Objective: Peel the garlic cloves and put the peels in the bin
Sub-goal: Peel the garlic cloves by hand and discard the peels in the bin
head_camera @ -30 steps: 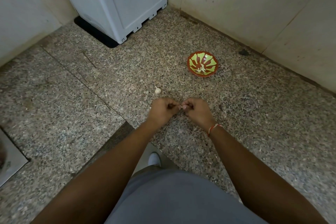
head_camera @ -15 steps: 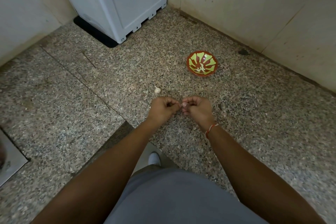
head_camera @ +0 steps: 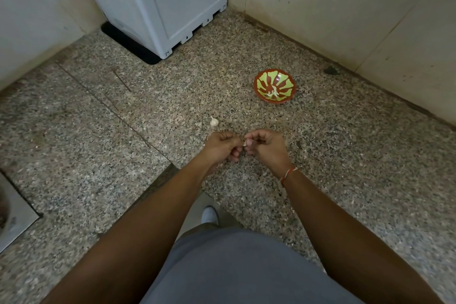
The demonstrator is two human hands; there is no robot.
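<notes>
My left hand and my right hand meet over the speckled stone counter, both with curled fingers. Between their fingertips shows a small pale garlic clove, pinched from both sides and mostly hidden. A garlic piece lies on the counter just beyond my left hand. Farther right stands a red and green bowl holding a few pale peeled cloves. No bin shows in the frame.
A grey plastic appliance stands on a black mat in the back corner. Beige walls close the counter at the back and right. A metal sink edge lies at far left. My shoe shows below the counter edge.
Both hands have stayed together over the same spot, shifting only slightly. The fingers keep working at the clove between them.
</notes>
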